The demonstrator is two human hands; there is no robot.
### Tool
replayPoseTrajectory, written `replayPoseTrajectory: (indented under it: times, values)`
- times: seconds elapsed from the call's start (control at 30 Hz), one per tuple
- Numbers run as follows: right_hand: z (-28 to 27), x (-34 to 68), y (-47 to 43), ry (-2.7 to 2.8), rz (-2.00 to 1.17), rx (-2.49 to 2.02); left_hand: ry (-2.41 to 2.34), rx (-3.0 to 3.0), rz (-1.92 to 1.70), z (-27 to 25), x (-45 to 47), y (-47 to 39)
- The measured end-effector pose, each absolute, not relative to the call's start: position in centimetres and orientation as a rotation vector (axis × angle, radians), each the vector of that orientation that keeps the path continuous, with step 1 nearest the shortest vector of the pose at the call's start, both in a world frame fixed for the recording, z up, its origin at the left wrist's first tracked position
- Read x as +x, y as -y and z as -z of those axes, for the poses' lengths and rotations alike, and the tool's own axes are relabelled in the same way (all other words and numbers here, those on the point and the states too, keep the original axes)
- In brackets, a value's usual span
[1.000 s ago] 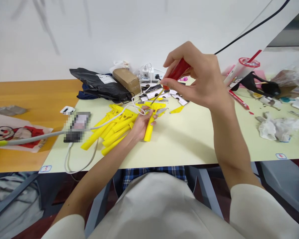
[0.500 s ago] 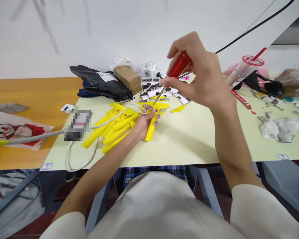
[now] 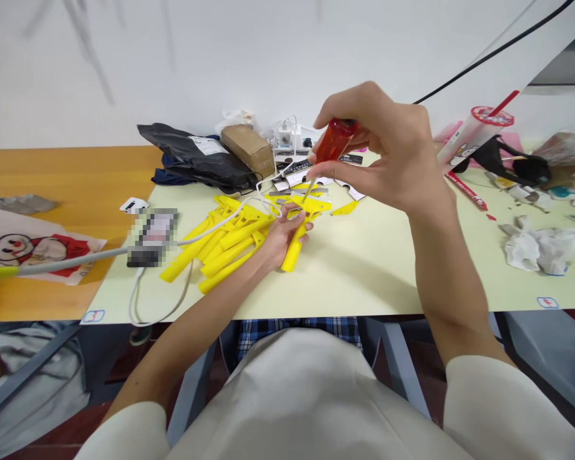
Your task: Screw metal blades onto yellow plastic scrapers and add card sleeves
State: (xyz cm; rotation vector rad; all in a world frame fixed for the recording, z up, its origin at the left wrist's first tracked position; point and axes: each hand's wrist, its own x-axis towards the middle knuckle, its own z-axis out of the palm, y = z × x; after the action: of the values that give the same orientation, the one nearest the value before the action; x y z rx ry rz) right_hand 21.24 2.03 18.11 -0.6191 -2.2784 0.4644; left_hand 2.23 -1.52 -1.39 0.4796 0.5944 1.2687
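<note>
My right hand (image 3: 388, 144) is closed around the red grip of a screwdriver (image 3: 334, 142), held steeply above the table. Its metal shaft slants down to the wide head of a yellow plastic tool handle (image 3: 293, 250), where the tip seems to touch. My left hand (image 3: 282, 239) wraps round that handle just below the head and keeps it tilted at the table's surface. To the left of this hand lies a heap of similar yellow handles (image 3: 227, 252). A loose flat yellow piece (image 3: 345, 208) rests to the right of the head.
Black-and-white cards (image 3: 294, 172) and a white charging cable (image 3: 220, 223) lie behind and across the heap. A black plastic bag (image 3: 196, 156) and a cardboard box (image 3: 246, 150) stand at the back. A paper cup (image 3: 474, 137) and crumpled tissue (image 3: 541, 246) are on the right.
My right hand and the screwdriver have come down slightly, and the grip stands more upright. The left hand still holds the yellow handle in nearly the same place.
</note>
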Motion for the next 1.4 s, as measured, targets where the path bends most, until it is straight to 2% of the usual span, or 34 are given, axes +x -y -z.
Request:
replayPoseTrajectory:
  times: [0.3,0.53,0.67,0.9,1.4]
  values:
    - [-18.0,20.6,-2.2,2.121,-0.483,-0.587,-0.589,0.463,-1.282,1.1,2.2,1.5]
    - [-19.0,21.9,-3.2,1.822,-0.218,-0.604,-0.586,0.440,-1.266,0.3,2.1,1.6]
    - [-18.7,22.0,-3.6,2.028,-0.177,-0.772,-0.551,0.497,-1.217,0.1,1.9,1.9]
    - [-15.5,20.5,-6.5,2.588,-0.528,-0.877,-0.536,0.537,-1.204,-0.6,1.4,2.3]
    - [-15.1,20.1,-6.7,2.768,-0.534,-0.764,-0.481,0.592,-1.201,0.0,1.1,2.1]
